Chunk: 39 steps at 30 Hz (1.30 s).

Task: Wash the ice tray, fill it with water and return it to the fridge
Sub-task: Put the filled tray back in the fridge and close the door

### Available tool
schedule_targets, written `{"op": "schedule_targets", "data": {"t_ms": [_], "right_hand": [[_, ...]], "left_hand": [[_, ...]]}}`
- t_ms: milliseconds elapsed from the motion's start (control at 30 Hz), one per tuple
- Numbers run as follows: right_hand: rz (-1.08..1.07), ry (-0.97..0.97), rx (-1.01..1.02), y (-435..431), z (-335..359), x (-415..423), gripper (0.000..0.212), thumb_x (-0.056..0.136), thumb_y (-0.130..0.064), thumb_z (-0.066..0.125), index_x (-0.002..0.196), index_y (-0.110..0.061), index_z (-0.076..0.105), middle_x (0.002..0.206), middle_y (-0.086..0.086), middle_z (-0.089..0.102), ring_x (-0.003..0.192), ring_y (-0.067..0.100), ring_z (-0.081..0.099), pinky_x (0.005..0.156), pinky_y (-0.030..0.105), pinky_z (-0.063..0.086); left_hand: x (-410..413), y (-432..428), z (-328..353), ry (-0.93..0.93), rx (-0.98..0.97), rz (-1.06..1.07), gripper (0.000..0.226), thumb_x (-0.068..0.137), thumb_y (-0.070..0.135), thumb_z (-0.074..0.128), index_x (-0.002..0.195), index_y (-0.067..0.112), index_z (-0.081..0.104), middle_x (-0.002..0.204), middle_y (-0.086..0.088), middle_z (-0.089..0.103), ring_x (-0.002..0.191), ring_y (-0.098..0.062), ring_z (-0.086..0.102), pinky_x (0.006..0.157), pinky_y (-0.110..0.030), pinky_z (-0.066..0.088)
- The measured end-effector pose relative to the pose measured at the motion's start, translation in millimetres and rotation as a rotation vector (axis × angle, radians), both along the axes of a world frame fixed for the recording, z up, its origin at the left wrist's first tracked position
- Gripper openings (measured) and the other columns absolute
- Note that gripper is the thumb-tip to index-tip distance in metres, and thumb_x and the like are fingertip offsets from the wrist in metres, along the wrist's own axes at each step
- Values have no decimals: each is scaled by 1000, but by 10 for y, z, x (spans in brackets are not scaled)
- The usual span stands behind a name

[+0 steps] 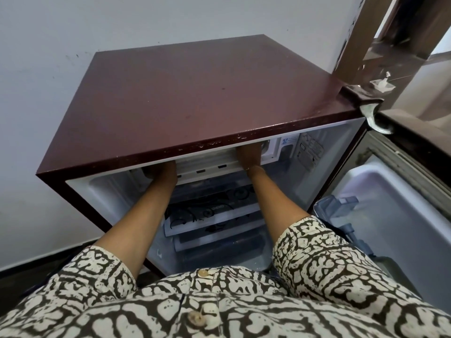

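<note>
The small maroon fridge [195,98] stands open and both my arms reach into its top compartment. My left hand [162,170] is at the left end of a white ribbed piece with dark slots [207,167]. My right hand [249,154] is at the right end of that piece. The fridge's top edge hides the fingers of both hands, so their grip does not show. I cannot tell whether the white piece is the ice tray or the compartment's flap. No other tray shows.
The fridge door [395,215] is swung open to the right, with a grey door shelf [339,206]. Patterned shelves [214,213] lie below my arms. A white wall is behind and to the left; a brown door frame [371,40] stands at upper right.
</note>
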State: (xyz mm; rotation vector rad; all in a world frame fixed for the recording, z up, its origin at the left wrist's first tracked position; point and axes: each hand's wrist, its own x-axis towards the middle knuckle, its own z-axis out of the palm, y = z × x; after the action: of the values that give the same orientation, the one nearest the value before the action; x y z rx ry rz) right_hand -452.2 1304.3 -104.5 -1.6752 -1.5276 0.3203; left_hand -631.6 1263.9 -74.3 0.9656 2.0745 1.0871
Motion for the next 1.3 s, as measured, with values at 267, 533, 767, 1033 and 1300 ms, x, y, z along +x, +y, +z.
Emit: {"op": "schedule_targets", "data": {"t_ms": [267, 533, 767, 1033, 1300], "right_hand": [[236, -127, 45, -406, 219, -190, 29, 96, -17, 48, 115, 4, 58, 113, 23, 61, 110, 36, 54, 98, 36, 38], [276, -345, 82, -852, 67, -406, 47, 99, -29, 37, 139, -5, 42, 147, 15, 40, 141, 29, 29, 117, 46, 20], [239, -364, 37, -1462, -158, -494, 52, 99, -34, 27, 144, -7, 34, 154, 11, 26, 146, 24, 15, 119, 43, 12], [181, -333, 5, -2170, -403, -550, 51, 100, -32, 29, 145, -9, 34, 155, 8, 27, 146, 22, 14, 119, 41, 9], [186, -366, -34, -2795, -434, -428, 54, 100, -38, 27, 147, -10, 29, 157, 6, 22, 147, 19, 8, 120, 41, 6]], "left_hand": [[110, -187, 24, 438, 106, -200, 38, 100, 26, 37, 125, 2, 54, 132, -18, 53, 122, -36, 46, 107, -43, 34], [50, -686, -97, 797, 206, -451, 64, 97, 41, 37, 149, 7, 20, 154, -14, 26, 143, -29, 20, 119, -41, 9], [3, -1236, -255, 878, 218, -581, 67, 97, 45, 33, 150, 9, 16, 159, -10, 12, 147, -23, 8, 119, -43, 7], [-12, -1837, -532, 882, 186, -647, 63, 99, 41, 29, 150, 7, 15, 159, -8, 8, 148, -19, 0, 119, -42, 0], [92, -2332, -653, 846, 177, -672, 59, 101, 37, 26, 151, 10, 11, 160, -4, 3, 147, -16, -3, 120, -42, -2]]}}
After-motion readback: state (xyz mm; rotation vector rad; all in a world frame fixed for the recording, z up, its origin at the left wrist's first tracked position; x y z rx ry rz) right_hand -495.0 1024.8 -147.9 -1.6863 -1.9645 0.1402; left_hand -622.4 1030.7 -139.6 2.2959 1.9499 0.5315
